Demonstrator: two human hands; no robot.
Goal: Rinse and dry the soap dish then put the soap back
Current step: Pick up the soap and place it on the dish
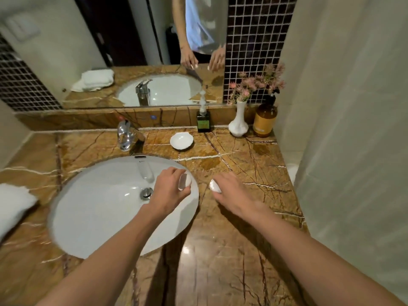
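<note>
**Soap dish empty at the rear of the desk; each hand carries a white piece**

Nearest the camera, two bare forearms reach forward over a polished brown marble desk point(231, 250) veined in white and dark lines. The left hand point(170, 188) hangs over the right rim of the oval white sink point(92, 208), its fingers point(176, 173) curled around a small, smooth white object point(185, 181); whether it is soap cannot be told. The right hand point(231, 193) lies low over the desk just beside the sink, its fingers closed on a rounded white soap point(215, 186) that shows at the tips.

The soap dish point(181, 140), white, glossy and scalloped at the rim, stands empty on the desk behind the sink, to the right of the chrome tap point(125, 134) and well apart from both hands. Behind it stand a dark square pump bottle point(203, 121), a white fluted vase point(238, 122) with pink flowers, and an amber bottle point(265, 120). A folded white towel point(13, 204) lies at the left edge. A round metal drain plug point(146, 193) sits in the basin. Darker wet patches mark the marble right of the dish.
</note>
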